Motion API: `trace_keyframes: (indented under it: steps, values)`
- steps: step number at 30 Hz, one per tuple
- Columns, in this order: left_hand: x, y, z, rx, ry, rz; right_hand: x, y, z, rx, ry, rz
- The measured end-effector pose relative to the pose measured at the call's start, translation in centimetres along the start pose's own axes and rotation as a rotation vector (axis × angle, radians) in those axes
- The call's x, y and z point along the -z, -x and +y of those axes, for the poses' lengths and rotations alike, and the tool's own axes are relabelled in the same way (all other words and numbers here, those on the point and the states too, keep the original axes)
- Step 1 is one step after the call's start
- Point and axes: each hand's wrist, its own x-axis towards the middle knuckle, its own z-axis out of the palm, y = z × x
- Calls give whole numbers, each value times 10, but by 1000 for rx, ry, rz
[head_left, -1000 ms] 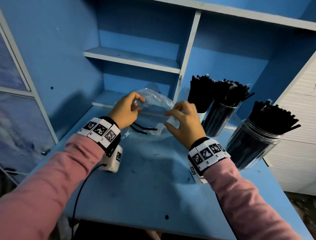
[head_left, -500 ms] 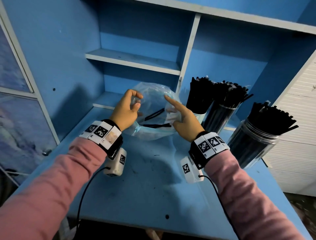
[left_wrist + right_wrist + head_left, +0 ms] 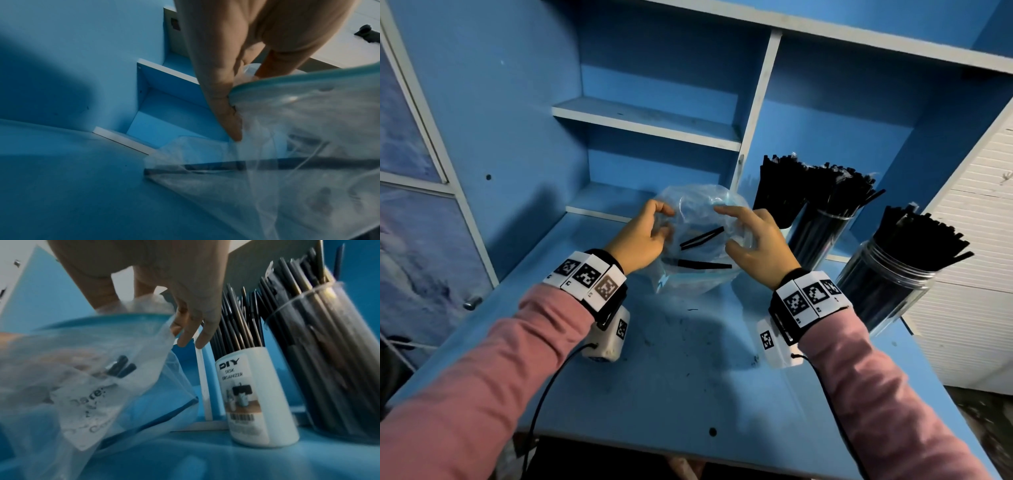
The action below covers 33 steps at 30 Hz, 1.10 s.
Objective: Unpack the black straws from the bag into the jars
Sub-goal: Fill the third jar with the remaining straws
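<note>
A clear zip bag (image 3: 698, 281) with a teal rim stands on the blue desk, mouth facing me. Two black straws (image 3: 702, 236) lie inside it and show blurred in the left wrist view (image 3: 267, 164). My left hand (image 3: 664, 221) pinches the bag's left rim (image 3: 287, 78) between thumb and fingers. Fingers spread and fairly straight, my right hand (image 3: 729, 229) touches the bag's right side. To the right stand a white holder (image 3: 246, 394), a clear jar (image 3: 822, 236) and a second clear jar (image 3: 887, 287), all packed with black straws.
The blue desk (image 3: 671, 377) has a shelf unit behind it, with a white divider (image 3: 756, 113) just behind the bag. White slatted panels (image 3: 969, 274) close the right side. Camera cables hang from both wrists over the front edge.
The bag has been lifted off the desk top and turned with its mouth toward me. My right hand let go of it, opened, and now rests against its right side.
</note>
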Motion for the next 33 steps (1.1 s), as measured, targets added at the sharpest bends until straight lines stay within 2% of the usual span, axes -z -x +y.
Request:
trace_keyframes:
  steps: [2,5,8,9,11,13,15,19,24,28,30,33]
  values:
    - [0,0,1,-3,-15,-18,5,3,0,35,112,25]
    - [1,-1,4,-17,-5,-44,7,6,1,148,367,146]
    - [0,-2,3,-21,44,-78,8,6,-6,288,369,259]
    - [0,-3,4,-25,8,-63,8,6,-9,338,321,235]
    - [-1,-6,3,-33,-17,-78,3,3,-12,368,262,90]
    - [-2,-6,6,-35,21,-137,-5,-4,-14,281,305,-107]
    - [-2,-8,5,-4,3,-131,-11,-11,-17,125,438,-292]
    - [-3,-10,6,25,14,-126,-21,-21,-23,-5,683,-517]
    - [-2,-9,8,-24,61,-140,-32,-26,-24,-34,832,-605]
    - [-1,-11,7,-56,87,-161,-39,-27,-31,126,978,-545]
    - [0,-14,6,-76,78,-160,-40,-32,-33,165,949,-506]
    - [5,-18,3,-73,70,-134,-33,-43,-28,110,844,-514]
